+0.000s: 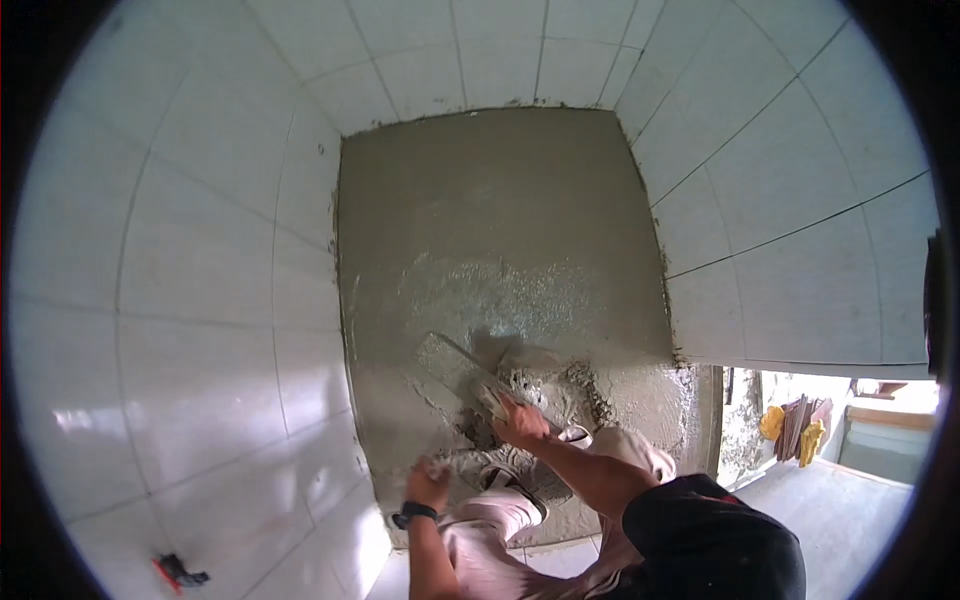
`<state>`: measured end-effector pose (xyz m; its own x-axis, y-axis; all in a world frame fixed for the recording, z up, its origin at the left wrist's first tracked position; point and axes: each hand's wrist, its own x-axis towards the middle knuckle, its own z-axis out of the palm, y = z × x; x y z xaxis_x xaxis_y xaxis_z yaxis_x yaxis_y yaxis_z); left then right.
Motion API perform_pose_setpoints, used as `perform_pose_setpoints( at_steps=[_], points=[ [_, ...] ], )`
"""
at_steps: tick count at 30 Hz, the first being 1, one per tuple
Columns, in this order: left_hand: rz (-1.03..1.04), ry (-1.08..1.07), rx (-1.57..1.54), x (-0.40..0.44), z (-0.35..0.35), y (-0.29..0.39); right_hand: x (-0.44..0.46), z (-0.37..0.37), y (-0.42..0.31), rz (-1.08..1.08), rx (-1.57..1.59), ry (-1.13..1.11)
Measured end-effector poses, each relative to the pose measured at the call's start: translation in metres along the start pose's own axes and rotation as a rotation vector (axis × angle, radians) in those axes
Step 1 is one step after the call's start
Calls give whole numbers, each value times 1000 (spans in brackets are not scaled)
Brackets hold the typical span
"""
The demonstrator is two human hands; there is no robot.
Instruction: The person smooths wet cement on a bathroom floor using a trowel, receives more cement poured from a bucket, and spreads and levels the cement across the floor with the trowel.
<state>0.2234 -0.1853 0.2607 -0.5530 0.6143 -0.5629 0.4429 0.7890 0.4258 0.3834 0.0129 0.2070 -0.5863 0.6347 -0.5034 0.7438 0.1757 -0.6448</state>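
My right hand is closed round the handle of a trowel. The trowel's flat blade slants up and left, lying on wet grey mortar that covers the floor between the walls. Lumps of rough mortar lie just right of the blade. Lower left, near the left wall, is my left hand, with a dark band on its wrist. Its fingers are blurred against the grey mortar, so their pose is unclear. My shoes are on the rough mortar below the trowel.
White tiled walls enclose the mortar floor on the left, back and right. A small black and red object is at bottom left. Beyond the opening on the right are yellow gloves by brown slats and a pale floor.
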Motion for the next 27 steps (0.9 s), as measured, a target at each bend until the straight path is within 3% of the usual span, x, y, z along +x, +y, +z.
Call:
perform_pose_setpoints(
  at_steps=[2, 4, 8, 10, 12, 14, 16, 18, 23, 26, 27],
  points=[
    [93, -103, -296, -20, -4, 36, -8, -20, -2, -37, 6, 70],
    [89, -175, -677, -29, 11, 54, -17, -54, -21, 162, -13, -94],
    [225, -227, -403, -34, 13, 90, -17, -54, -16, 220, 15, -48],
    [178, -439, -213, -33, -5, 113, -22, -41, -12, 226, 36, -1],
    [269, -451, -117, -28, -1, 98, -26, -17, -8, 325, 81, -46],
    [376, -387, -70, -16, 8, 70, -30, 20, -2, 260, 69, 117],
    [361, -359, -132, -11, 15, 51, -25, 45, -3, 342, 99, 72],
    [153, -388, -212, -10, 16, 45, -12, 90, 14, 357, 111, 102],
    [112, -489, -400, -2, 42, 26, 43, 191, 100, 410, 81, 164],
    [152, -585, -353, -6, 53, 27, 49, 200, 114, 411, 103, -13],
    [148, -623, -335, -6, 50, 36, 49, 204, 120, 327, 150, 78]
  ],
)
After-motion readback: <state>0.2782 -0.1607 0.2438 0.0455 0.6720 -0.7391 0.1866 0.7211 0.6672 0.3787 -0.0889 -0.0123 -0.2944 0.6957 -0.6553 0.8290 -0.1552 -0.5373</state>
